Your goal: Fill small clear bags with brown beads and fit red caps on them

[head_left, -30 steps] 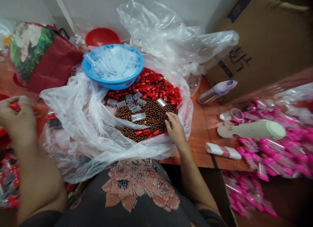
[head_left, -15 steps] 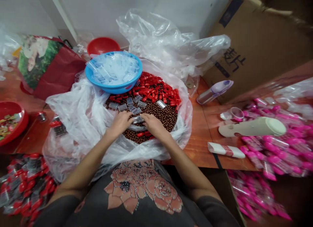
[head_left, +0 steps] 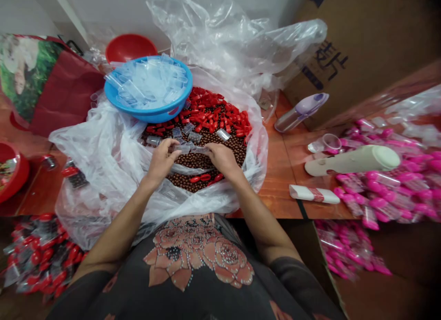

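Note:
My left hand (head_left: 161, 162) is over the brown beads (head_left: 220, 153), its thumb and fingertips closed on the end of a small clear plastic tube (head_left: 184, 149). From the other side, my right hand (head_left: 222, 160) pinches a second clear tube (head_left: 200, 150), the two tubes end to end or nearly touching. Several more clear tubes (head_left: 195, 137) lie on the beads just beyond my fingers. Small red plastic caps (head_left: 213, 111) are heaped at the far side of the beads, and a few red caps (head_left: 206, 177) lie nearer me. White plastic sheeting (head_left: 113, 159) surrounds the beads.
A blue basin (head_left: 148, 114) full of clear tubes stands behind my left hand, a red bowl (head_left: 131, 48) behind it. At right are a purple-lidded bottle (head_left: 301, 112), a pale cylinder (head_left: 351, 161), pink-capped tubes (head_left: 389, 191) and a large carton (head_left: 372, 48). Red-capped tubes (head_left: 43, 260) are piled lower left.
My hands have lifted slightly from the beads, and the clear tubes are now held between them. The left hand has turned, with its thumb showing. The whole view has shifted a little.

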The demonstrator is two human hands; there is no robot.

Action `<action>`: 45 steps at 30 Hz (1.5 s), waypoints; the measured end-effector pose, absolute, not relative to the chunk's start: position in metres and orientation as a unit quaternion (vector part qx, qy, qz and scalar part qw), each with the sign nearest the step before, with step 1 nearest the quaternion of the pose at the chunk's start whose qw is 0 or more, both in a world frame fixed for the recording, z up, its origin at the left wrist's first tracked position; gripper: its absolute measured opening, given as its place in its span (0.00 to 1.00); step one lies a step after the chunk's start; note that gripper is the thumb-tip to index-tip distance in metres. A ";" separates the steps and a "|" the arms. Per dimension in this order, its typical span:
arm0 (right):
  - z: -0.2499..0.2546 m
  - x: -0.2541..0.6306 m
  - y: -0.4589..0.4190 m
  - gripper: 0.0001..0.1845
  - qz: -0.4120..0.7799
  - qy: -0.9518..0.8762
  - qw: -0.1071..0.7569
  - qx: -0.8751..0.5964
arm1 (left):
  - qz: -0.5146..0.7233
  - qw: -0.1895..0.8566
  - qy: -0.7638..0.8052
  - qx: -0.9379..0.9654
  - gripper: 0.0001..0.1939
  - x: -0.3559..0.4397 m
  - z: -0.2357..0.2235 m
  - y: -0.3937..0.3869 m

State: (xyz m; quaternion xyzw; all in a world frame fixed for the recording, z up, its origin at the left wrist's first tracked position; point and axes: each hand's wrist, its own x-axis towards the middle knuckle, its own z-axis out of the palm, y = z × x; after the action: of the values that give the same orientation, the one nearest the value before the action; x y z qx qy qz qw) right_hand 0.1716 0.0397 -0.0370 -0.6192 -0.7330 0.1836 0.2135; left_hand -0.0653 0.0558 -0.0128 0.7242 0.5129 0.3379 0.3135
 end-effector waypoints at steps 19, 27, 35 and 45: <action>-0.041 0.159 -0.053 0.10 0.206 -0.781 0.095 -0.582 | 0.008 0.298 0.420 0.857 0.28 -0.019 -0.029 0.087; -0.032 0.178 -0.065 0.16 0.167 -0.732 0.170 -0.638 | 0.045 0.392 0.435 0.810 0.10 -0.005 -0.041 0.109; -0.039 0.179 -0.067 0.14 0.109 -0.758 0.096 -0.636 | 0.177 0.480 0.462 0.725 0.08 0.042 -0.061 0.097; -0.038 0.175 -0.065 0.11 0.149 -0.785 0.091 -0.594 | 0.297 0.612 0.434 0.591 0.15 0.045 -0.079 0.086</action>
State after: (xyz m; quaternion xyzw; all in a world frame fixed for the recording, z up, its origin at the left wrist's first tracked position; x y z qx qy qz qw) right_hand 0.1747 -0.0646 -0.0380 -0.5944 -0.7850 0.1490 0.0912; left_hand 0.0449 0.0860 -0.0785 0.5914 0.4337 0.2971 0.6115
